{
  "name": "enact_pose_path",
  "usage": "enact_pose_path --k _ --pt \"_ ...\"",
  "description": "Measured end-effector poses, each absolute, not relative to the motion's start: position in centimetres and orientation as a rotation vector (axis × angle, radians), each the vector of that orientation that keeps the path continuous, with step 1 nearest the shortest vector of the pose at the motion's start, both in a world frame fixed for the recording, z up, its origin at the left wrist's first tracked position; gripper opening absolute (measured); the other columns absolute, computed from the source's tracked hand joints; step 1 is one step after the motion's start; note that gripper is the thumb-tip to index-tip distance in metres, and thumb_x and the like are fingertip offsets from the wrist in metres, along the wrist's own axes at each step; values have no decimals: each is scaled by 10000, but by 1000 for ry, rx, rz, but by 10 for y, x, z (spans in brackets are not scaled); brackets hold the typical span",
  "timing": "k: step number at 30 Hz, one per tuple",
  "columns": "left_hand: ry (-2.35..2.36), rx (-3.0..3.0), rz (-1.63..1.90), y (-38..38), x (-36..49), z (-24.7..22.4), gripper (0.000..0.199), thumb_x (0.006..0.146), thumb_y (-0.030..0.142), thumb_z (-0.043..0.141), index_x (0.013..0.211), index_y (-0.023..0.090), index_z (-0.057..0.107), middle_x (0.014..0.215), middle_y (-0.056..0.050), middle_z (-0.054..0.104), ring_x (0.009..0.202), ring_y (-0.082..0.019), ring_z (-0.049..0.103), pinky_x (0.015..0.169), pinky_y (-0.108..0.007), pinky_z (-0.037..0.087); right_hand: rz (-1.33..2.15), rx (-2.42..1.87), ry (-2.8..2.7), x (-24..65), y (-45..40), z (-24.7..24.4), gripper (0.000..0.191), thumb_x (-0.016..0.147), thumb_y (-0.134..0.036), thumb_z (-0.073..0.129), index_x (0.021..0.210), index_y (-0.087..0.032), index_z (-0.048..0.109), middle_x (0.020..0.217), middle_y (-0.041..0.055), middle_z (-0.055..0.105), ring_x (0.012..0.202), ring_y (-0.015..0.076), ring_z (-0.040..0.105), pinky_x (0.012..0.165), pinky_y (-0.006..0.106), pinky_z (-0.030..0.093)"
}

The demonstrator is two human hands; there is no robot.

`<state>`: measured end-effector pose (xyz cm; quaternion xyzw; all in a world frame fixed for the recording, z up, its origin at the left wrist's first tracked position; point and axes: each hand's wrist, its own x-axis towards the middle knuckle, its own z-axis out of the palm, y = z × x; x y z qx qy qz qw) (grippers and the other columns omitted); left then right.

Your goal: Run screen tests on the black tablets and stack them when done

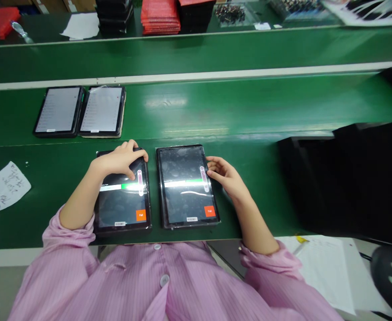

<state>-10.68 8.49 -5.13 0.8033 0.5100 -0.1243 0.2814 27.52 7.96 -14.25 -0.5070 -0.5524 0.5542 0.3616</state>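
Observation:
Two dark tablets lie side by side on the green bench near its front edge. Across the upper part of the left tablet (121, 203) reaches my left hand (122, 159); its fingers curl over the upper right edge and its thumb is above the screen. My right hand (224, 176) is at the right edge of the right tablet (185, 196), thumb and fingers closed on that side. Both screens are lit, with a white and green bar, a slider near the right edge and an orange or red box reading "Fail". Fingertips under the edges are hidden.
Farther back, two stacks of tablets, a left stack (58, 110) and a right stack (101, 110), show pale list screens. A handwritten paper (9, 185) lies at left. Black trays or boxes (346, 178) stand at right. The back shelf holds red packets (160, 18) and small parts (230, 13).

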Motion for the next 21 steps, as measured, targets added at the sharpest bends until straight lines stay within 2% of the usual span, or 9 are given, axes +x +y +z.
enact_pose_path --k 12,14,17,19,21 --pt "1389 2165 -342 85 -106 -53 633 684 285 828 1263 337 578 1270 -67 417 1244 -339 456 1019 -466 445 1493 -1249 -1404 279 88 -147 437 714 -344 842 1117 -290 683 945 20 647 866 189 622 871 347 553" --pt "1409 2185 -289 81 -106 -54 696 694 287 834 1326 329 545 1310 -84 441 1268 -346 468 1034 -473 447 1494 -1245 -1415 280 89 -147 442 709 -351 846 1114 -288 684 943 20 646 862 188 622 876 350 552" --pt "1479 2344 -124 68 -108 -53 800 753 361 826 1453 277 449 1463 -149 424 1407 -396 386 1151 -575 334 1491 -1248 -1445 281 91 -146 454 707 -369 847 1120 -285 679 941 21 645 864 194 626 876 361 554" --pt "1571 2471 14 54 -114 -50 736 831 405 775 1469 240 447 1548 -185 384 1477 -418 310 1210 -653 181 1492 -1250 -1464 282 91 -146 463 709 -380 845 1128 -283 673 938 21 644 870 196 631 878 363 554" --pt "1681 2502 174 33 -126 -49 634 906 431 702 1462 235 467 1563 -184 402 1487 -405 317 1227 -677 82 1485 -1253 -1487 282 92 -146 466 720 -395 838 1138 -283 666 942 23 646 884 201 637 885 368 555"
